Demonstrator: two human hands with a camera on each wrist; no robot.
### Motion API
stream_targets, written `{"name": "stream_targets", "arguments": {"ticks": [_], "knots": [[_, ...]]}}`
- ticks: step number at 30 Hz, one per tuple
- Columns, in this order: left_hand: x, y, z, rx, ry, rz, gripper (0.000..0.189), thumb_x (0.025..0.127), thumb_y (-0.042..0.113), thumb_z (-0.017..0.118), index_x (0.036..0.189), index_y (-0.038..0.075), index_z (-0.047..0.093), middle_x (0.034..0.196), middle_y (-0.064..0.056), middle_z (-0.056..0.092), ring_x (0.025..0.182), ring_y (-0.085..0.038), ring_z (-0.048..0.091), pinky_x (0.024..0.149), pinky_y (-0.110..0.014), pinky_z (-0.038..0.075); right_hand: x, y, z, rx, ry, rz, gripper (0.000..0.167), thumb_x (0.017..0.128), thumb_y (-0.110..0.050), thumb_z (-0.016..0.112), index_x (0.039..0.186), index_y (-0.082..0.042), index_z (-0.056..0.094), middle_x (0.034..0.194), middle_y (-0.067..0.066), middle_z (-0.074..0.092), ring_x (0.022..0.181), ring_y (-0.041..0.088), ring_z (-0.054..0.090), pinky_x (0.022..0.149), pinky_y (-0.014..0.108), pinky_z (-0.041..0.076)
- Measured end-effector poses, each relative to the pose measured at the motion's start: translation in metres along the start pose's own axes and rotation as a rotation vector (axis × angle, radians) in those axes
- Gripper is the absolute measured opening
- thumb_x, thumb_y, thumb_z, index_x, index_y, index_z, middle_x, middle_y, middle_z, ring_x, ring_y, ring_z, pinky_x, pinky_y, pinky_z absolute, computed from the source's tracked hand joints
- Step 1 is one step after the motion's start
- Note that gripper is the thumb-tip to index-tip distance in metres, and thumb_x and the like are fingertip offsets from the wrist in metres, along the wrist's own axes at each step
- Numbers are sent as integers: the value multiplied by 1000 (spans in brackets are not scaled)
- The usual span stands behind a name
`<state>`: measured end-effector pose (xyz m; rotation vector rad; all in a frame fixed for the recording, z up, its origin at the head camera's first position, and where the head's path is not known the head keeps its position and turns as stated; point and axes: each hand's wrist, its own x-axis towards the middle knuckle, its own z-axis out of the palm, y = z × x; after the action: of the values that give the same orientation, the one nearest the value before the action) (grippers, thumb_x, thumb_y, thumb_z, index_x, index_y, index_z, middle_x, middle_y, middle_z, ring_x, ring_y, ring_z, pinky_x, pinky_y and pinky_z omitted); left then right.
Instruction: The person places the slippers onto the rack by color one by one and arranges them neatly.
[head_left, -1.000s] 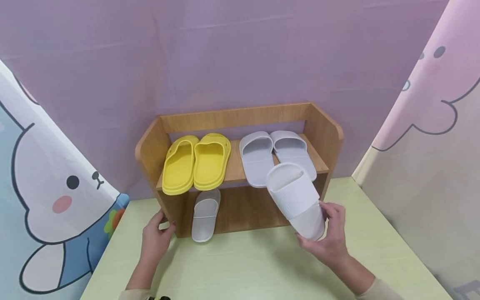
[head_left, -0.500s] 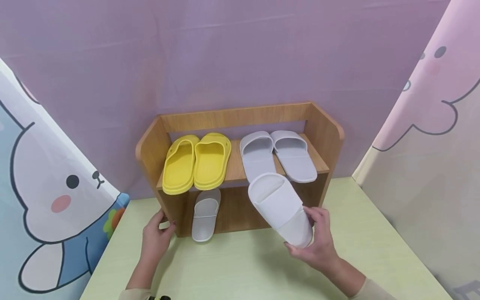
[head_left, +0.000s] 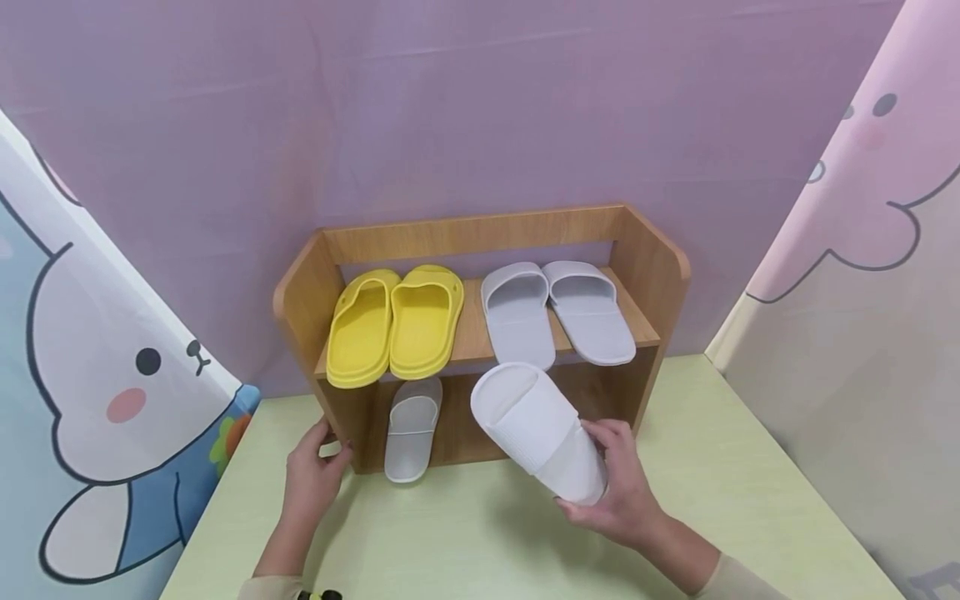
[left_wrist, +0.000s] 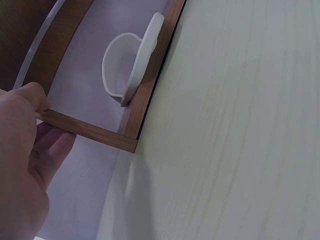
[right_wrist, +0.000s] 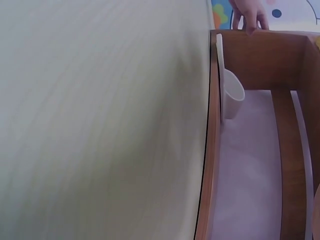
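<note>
My right hand holds a white slide slipper by its heel end, tilted above the table in front of the wooden shoe rack. The slipper's toe points up and left, toward the lower shelf. My left hand grips the rack's left side panel, thumb on one face and fingers on the other, as the left wrist view also shows. On the lower shelf's left part lies one light slipper, its heel reaching the front edge. The right wrist view shows that slipper too, but not the held one.
Two yellow clogs stand on the upper shelf's left half. A pair of pale lilac-grey slippers sits on its right half. The rack stands on a pale green table against a purple cloth backdrop, with printed cartoon sheets at both sides.
The right hand has carried the white slipper left and down, from before the right pair to the front of the lower shelf's middle. The left hand stays on the rack.
</note>
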<state>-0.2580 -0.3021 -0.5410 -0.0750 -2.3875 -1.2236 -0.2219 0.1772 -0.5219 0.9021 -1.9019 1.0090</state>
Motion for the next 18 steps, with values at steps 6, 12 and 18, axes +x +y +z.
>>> {"name": "stream_targets", "arguments": {"ticks": [6, 12, 18], "knots": [[1, -1, 0, -2, 2, 18, 56, 97, -9, 74, 150, 4, 64, 127, -18, 74, 118, -37, 72, 80, -16, 62, 3, -1, 4, 8, -21, -41, 104, 60, -33, 96, 142, 17, 55, 129, 29, 54, 117, 28, 54, 108, 17, 47], [1, -2, 0, -15, 5, 25, 55, 96, -9, 74, 149, 4, 65, 128, -19, 74, 117, -37, 72, 79, -18, 64, 3, -1, 8, 11, -55, -71, 103, 64, -40, 96, 141, 16, 56, 130, 27, 56, 118, 30, 53, 105, 19, 48], [0, 0, 0, -4, 10, 28, 54, 97, -8, 74, 148, 4, 65, 126, -19, 74, 116, -39, 72, 79, -24, 67, 3, -2, 12, -14, -109, -73, 107, 60, -38, 99, 145, 13, 56, 133, 24, 57, 117, 31, 54, 100, 24, 50]]}}
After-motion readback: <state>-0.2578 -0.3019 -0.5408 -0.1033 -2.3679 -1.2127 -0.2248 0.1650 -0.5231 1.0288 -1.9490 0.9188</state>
